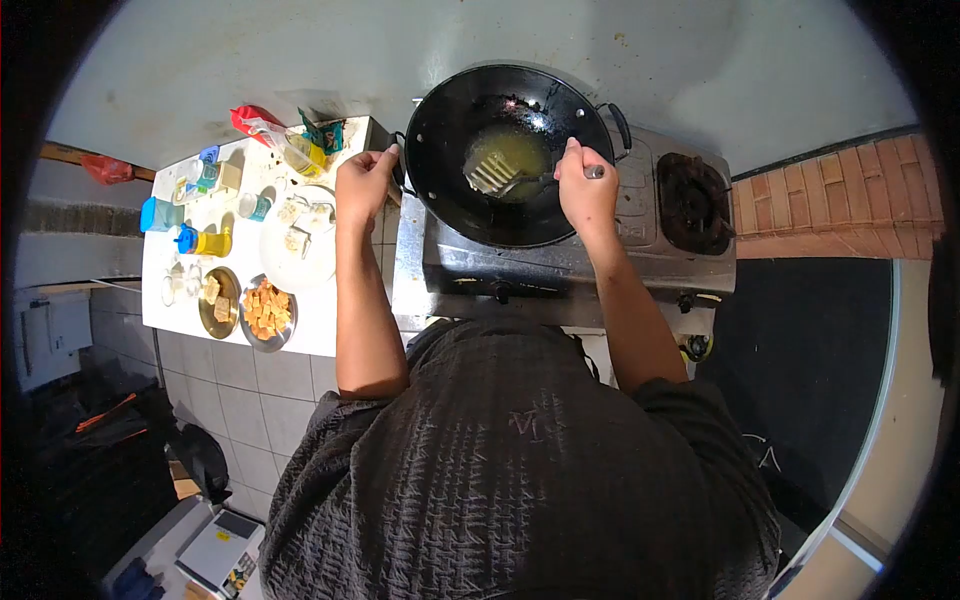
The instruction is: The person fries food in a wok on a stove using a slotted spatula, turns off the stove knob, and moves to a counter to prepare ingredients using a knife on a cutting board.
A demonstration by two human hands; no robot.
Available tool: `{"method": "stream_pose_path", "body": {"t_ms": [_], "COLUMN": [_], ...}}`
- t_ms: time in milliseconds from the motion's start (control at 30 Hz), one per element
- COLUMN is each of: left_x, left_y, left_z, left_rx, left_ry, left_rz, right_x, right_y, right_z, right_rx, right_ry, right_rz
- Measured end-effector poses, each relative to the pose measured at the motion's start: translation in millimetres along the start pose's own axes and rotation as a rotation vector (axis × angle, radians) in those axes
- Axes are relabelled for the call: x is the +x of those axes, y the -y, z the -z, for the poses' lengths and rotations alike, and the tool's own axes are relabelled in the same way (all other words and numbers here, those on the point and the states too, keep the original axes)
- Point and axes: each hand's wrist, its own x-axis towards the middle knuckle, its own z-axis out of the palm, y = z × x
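A black wok [450,120] sits on the left side of the stove, with a shallow pool of yellowish oil [528,150] at its bottom. My right hand [585,190] is closed round the handle of a slotted spatula [490,176], whose head lies in the oil. At the wok's left rim, my left hand [365,185] is closed with thumb and fingers together on the wok's side handle [399,165]. The handle is partly hidden by the fingers. Opposite it, the right side handle [620,125] is untouched.
Right of the wok is a second burner [693,203] on the steel stove [640,240]. A white table [310,325] at left bears a plate of orange-brown cubes [268,310], a brass-coloured plate [220,328], a white plate [300,265], a yellow bottle [212,242] and packets.
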Motion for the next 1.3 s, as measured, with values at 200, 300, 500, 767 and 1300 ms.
{"method": "stream_pose_path", "body": {"t_ms": [200, 300, 500, 767, 1300], "left_x": [1.2, 2.2, -0.8, -1.9, -3.5], "left_y": [2.8, 4.1, -1.1, -2.1, -4.3], "left_z": [-0.5, -0.5, -0.9, -1.0, -1.9], "left_rx": [-0.013, 0.001, 0.007, -0.012, -0.054], "left_ry": [-0.007, -0.006, -0.014, -0.011, -0.010], "left_rz": [-0.006, 0.016, 0.020, -0.003, 0.007], "right_x": [-0.2, -0.1, 1.2, 2.3, 4.1], "right_y": [-1.6, -1.1, -2.2, -1.2, -5.7], "right_z": [-0.9, -0.5, -1.4, -1.2, -2.3], "right_rx": [0.005, 0.009, -0.006, -0.012, -0.003], "right_ry": [-0.001, -0.005, -0.005, 0.000, 0.009], "right_rz": [0.015, 0.016, 0.004, -0.001, -0.007]}}
